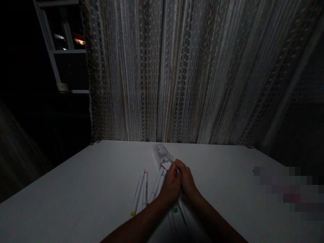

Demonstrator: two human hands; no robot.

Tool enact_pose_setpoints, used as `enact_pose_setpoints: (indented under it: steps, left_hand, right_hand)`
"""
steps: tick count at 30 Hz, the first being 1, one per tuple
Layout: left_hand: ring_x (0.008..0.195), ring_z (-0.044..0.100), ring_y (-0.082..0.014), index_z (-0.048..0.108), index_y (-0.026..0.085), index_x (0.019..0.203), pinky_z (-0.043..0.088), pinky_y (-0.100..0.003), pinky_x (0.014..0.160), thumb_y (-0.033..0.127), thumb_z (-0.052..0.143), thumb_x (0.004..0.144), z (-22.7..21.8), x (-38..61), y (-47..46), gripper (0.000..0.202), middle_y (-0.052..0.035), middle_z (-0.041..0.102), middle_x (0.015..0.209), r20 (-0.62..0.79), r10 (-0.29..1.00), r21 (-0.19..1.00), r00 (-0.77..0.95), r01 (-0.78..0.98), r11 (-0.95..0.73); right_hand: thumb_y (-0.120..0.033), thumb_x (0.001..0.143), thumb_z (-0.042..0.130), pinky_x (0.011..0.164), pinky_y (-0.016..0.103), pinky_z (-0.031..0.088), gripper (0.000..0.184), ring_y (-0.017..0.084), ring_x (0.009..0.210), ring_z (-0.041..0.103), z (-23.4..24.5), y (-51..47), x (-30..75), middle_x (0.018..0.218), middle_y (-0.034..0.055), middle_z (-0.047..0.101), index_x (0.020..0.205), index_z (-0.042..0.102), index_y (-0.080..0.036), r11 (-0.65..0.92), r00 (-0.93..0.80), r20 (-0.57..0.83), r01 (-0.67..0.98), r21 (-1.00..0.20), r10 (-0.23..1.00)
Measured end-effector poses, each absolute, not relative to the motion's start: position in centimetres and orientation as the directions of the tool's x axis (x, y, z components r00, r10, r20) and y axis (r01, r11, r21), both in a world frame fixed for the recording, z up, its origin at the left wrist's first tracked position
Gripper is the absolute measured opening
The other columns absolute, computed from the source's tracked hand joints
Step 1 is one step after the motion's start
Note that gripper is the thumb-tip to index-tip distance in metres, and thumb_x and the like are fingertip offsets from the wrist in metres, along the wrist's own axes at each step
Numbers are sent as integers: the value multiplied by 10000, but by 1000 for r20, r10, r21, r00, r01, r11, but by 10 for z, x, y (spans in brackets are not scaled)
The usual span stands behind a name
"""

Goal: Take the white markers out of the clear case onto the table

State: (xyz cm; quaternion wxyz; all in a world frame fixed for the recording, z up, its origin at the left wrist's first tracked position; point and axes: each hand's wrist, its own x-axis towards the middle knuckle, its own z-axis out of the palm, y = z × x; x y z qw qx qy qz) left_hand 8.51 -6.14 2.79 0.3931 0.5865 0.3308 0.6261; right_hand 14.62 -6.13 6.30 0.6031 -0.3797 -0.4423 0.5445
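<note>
Both my hands meet at the middle of a white table (83, 189). My left hand (170, 185) and my right hand (187, 180) are closed together round a bundle of white marker pens (182, 211) that runs back under my wrists. The pens' far ends sit at the mouth of a clear plastic case (162, 153) lying just beyond my fingers. Two loose white markers (140, 191) lie side by side to the left of my left hand, and another pair (157, 184) lies against it.
A striped curtain (192, 71) hangs right behind the table's far edge. A dark window frame (58, 50) shows at the upper left. A blurred patch (291, 192) covers part of the table at the right. The room is dim.
</note>
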Motion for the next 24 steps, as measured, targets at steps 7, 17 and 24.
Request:
enact_pose_setpoints:
  steps: [7, 17, 24]
  left_hand:
    - [899, 581, -222, 552, 161, 922, 452, -347, 841, 407, 485, 826, 31, 85, -62, 272, -71, 616, 882, 498, 867, 862, 0, -107, -495]
    - [795, 586, -191, 554, 173, 860, 468, -312, 750, 540, 479, 826, 32, 84, -62, 375, -56, 627, 817, 509, 860, 856, -29, -85, -510]
    - [569, 555, -136, 536, 185, 761, 474, -261, 592, 643, 461, 792, 46, 63, -53, 464, -1, 609, 649, 359, 870, 899, -338, -124, -420]
  right_hand:
    - [-503, 575, 615, 565, 259, 413, 331, 140, 540, 484, 60, -61, 146, 508, -22, 537, 516, 524, -190, 131, 34, 126, -301, -945, 991]
    - [-600, 599, 632, 618, 271, 431, 421, 150, 590, 512, 55, -56, 147, 540, -19, 550, 580, 563, -185, 170, -40, 187, -267, -948, 981]
    - [-625, 756, 503, 568, 255, 417, 464, 132, 581, 493, 34, -49, 141, 646, -5, 575, 765, 614, -174, 271, -214, 293, -127, -954, 932]
